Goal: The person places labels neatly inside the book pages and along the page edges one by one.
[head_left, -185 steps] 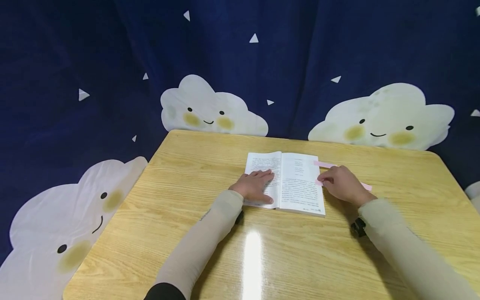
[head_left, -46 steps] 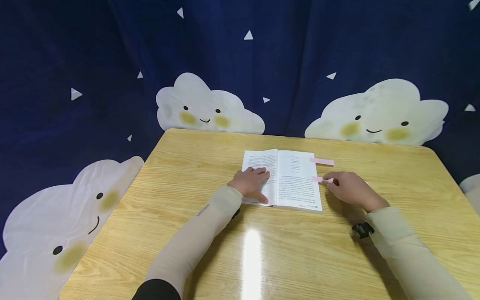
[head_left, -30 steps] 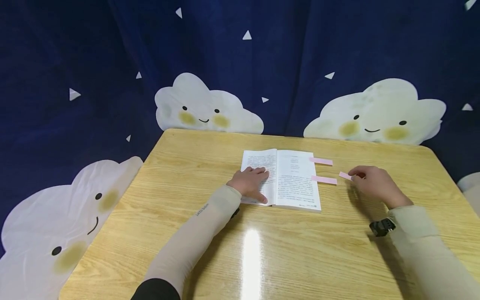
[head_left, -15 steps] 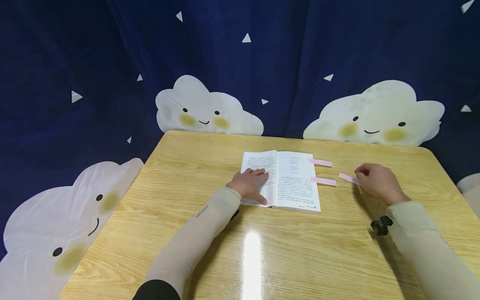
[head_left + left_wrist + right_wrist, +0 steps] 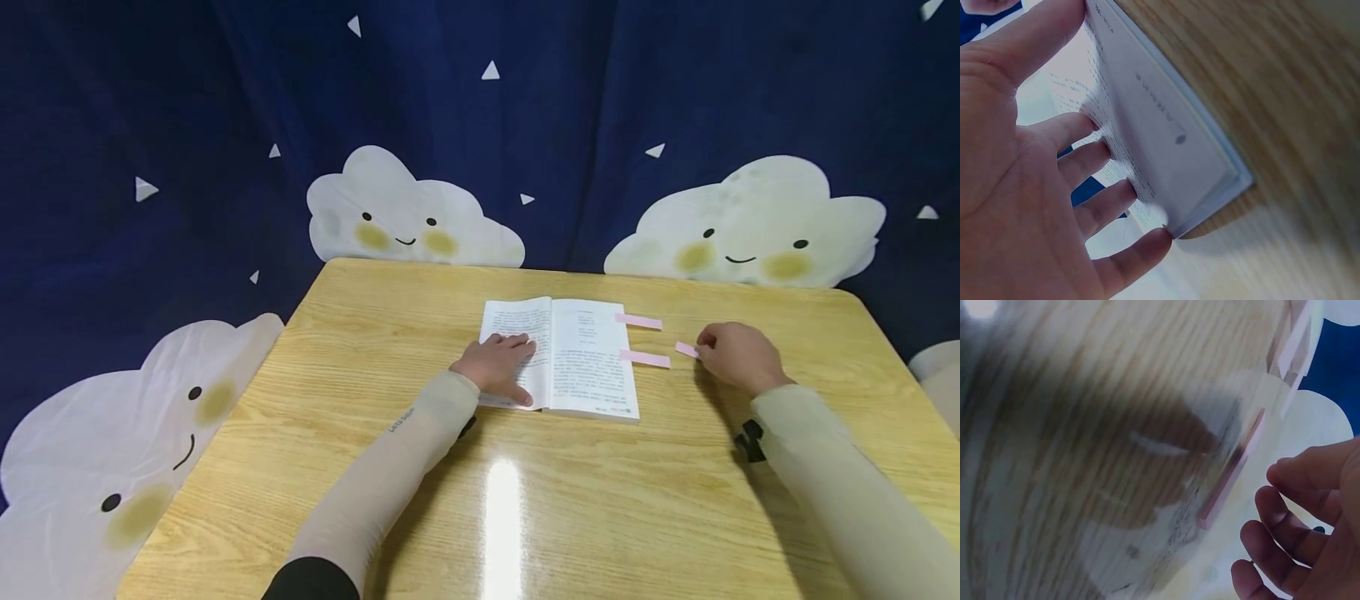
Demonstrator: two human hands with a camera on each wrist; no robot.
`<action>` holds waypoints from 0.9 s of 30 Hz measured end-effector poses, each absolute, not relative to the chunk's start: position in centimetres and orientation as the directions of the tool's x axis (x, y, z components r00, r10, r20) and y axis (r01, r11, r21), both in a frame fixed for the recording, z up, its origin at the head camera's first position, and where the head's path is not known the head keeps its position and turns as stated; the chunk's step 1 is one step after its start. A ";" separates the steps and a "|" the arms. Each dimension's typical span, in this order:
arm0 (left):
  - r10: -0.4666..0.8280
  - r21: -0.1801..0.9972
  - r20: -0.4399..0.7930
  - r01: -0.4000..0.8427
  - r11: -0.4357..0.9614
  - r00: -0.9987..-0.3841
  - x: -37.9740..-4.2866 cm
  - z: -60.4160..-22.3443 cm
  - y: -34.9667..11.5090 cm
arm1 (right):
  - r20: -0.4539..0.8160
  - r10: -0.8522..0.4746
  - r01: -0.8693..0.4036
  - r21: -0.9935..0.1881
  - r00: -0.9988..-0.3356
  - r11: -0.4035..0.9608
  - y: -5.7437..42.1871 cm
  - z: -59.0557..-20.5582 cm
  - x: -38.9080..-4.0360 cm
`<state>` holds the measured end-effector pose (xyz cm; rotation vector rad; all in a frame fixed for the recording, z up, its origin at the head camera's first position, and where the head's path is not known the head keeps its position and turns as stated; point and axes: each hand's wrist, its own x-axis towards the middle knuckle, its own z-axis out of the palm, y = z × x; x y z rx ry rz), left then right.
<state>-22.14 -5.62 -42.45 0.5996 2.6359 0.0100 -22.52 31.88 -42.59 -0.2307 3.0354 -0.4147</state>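
Observation:
An open book (image 5: 588, 375) lies on the table, printed pages up. My left hand (image 5: 495, 367) rests on its left page, fingers straight and spread; the left wrist view shows the fingertips along the page of the book (image 5: 1166, 150). Two pink sticky tabs, an upper tab (image 5: 641, 322) and a lower tab (image 5: 647, 359), stick out from the right page's edge. To their right lies a slim pad of pink sticky tabs (image 5: 686, 350), partly hidden by my right hand (image 5: 741, 357). In the right wrist view my curled fingers (image 5: 1285, 519) are beside the pad (image 5: 1232, 472), thumb and index tips together, nothing visible between them.
The wooden table (image 5: 585, 492) has a bright light reflection near its front. Behind and to the left hangs a dark blue curtain (image 5: 435, 92) with white clouds and triangles. A small black device (image 5: 750, 440) sits at my right wrist.
My right hand first pressed the lower tab at the page edge, then let go and moved right to the pad. Lately it shifted slightly left over it. The left hand has stayed on the book.

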 end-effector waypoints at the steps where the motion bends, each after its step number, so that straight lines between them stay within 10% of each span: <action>1: 0.412 0.101 -0.413 0.409 0.907 -0.812 -22.2 -42.4 -5.7 | -0.045 -0.156 -0.138 -0.271 -0.987 0.953 31.7 -42.6 -22.6; 27: 0.412 0.117 -0.417 0.402 0.908 -0.810 -22.1 -42.5 -5.7 | -0.126 -0.092 -0.054 -0.276 -0.988 0.959 32.0 -43.4 -23.7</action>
